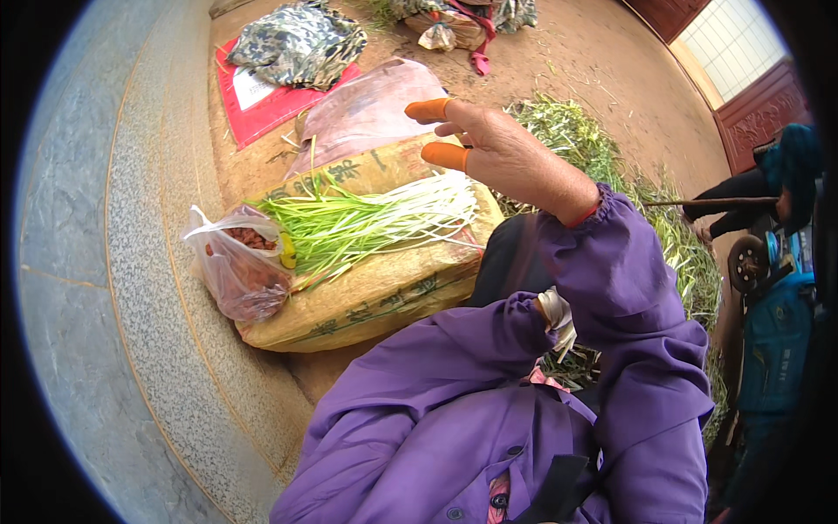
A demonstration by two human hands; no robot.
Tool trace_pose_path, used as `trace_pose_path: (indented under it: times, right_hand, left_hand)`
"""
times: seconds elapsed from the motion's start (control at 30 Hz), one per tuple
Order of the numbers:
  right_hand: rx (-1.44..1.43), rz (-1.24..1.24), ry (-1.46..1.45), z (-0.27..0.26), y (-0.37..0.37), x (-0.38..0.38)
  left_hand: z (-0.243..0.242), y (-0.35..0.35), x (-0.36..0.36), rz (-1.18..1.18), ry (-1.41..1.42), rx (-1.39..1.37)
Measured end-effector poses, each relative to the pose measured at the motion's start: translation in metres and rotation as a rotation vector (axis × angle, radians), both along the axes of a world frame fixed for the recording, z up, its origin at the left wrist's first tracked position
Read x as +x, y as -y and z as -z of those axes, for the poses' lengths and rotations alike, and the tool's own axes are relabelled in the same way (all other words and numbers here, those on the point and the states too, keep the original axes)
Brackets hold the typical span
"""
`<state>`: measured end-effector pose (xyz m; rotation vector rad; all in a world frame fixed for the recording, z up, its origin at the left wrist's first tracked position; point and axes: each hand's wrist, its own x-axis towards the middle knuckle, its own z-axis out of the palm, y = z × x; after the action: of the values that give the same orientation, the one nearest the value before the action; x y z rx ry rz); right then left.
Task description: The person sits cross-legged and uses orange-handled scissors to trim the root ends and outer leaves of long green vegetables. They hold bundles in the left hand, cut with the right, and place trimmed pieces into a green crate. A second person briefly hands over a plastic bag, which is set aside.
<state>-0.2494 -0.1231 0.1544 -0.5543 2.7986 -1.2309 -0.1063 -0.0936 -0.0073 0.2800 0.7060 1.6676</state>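
Observation:
My right hand (488, 141) is raised over the near-right end of a stuffed yellow woven sack (366, 314), with its fingers apart and nothing in it. Orange finger cots cover its thumb and index finger. Below it, a bunch of green-and-white stalks (373, 213), like blanched garlic chives, lies across the sack. Only a sliver of my left hand (540, 306) shows at its purple cuff; the right sleeve hides the remainder. A pale, stalk-like bundle (558, 318) sticks out there, and its hold is unclear.
A clear plastic bag (245, 268) of reddish-brown pieces leans on the sack's left end. Beyond lie a pinkish cloth (373, 105), a red bag (245, 121) and camouflage fabric (298, 42). Plant trimmings (576, 134) cover the ground at right, near another person (733, 196) and a blue wheeled machine (776, 340).

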Motion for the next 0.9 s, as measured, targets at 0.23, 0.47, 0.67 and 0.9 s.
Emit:
trace_pose_path:
  times: [0.23, 0.47, 0.67, 0.9]
  right_hand:
    - [-0.041, 0.448, 0.095, -0.024, -0.134, 0.105]
    - [-0.273, 0.884, 0.05, 0.045, -0.196, 0.215]
    - [-0.519, 0.785, 0.423, 0.106, -0.165, 0.285]
    - [-0.752, 0.713, 0.5, 0.123, -0.145, 0.312]
  left_hand:
    - [-0.01, -0.01, -0.001, 0.058, 0.056, -0.016]
    - [-0.012, -0.017, -0.008, -0.046, 0.016, -0.039]
    - [-0.009, -0.034, -0.009, -0.191, 0.02, -0.002]
    - [-0.012, -0.058, -0.006, -0.225, 0.052, -0.023]
